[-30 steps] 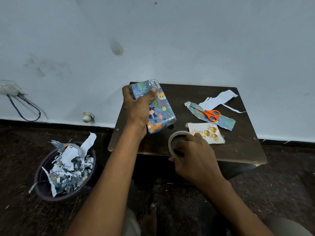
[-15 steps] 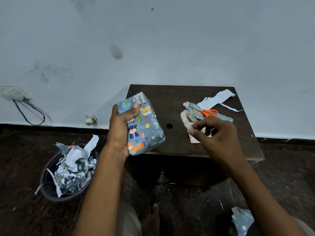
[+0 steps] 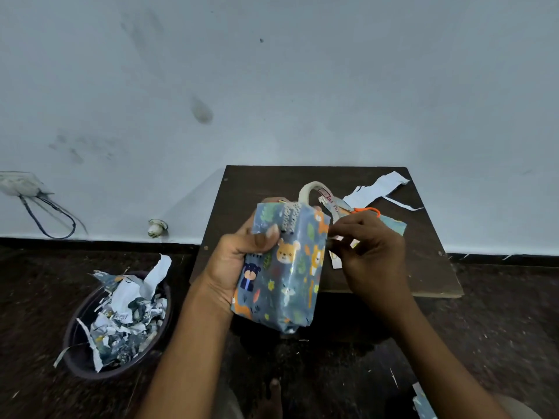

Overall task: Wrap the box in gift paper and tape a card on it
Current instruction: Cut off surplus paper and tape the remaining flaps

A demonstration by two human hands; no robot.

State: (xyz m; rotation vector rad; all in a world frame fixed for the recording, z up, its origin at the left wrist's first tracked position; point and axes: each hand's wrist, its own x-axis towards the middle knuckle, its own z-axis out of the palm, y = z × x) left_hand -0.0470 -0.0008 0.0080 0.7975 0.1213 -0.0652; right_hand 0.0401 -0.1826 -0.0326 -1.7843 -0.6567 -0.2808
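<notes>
Clearly lifted off the dark surface (image 3: 423,267), the wrapped box (image 3: 284,267) sits in the left hand (image 3: 239,261), fingers curled round it. Beside its right edge, the right hand (image 3: 372,252) pinches tape from the roll (image 3: 314,192) (partly hidden behind the box).

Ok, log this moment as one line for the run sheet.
left hand: grips wrapped box, lifted off table | right hand: pinches tape at tape roll | card: not clearly visible
</notes>
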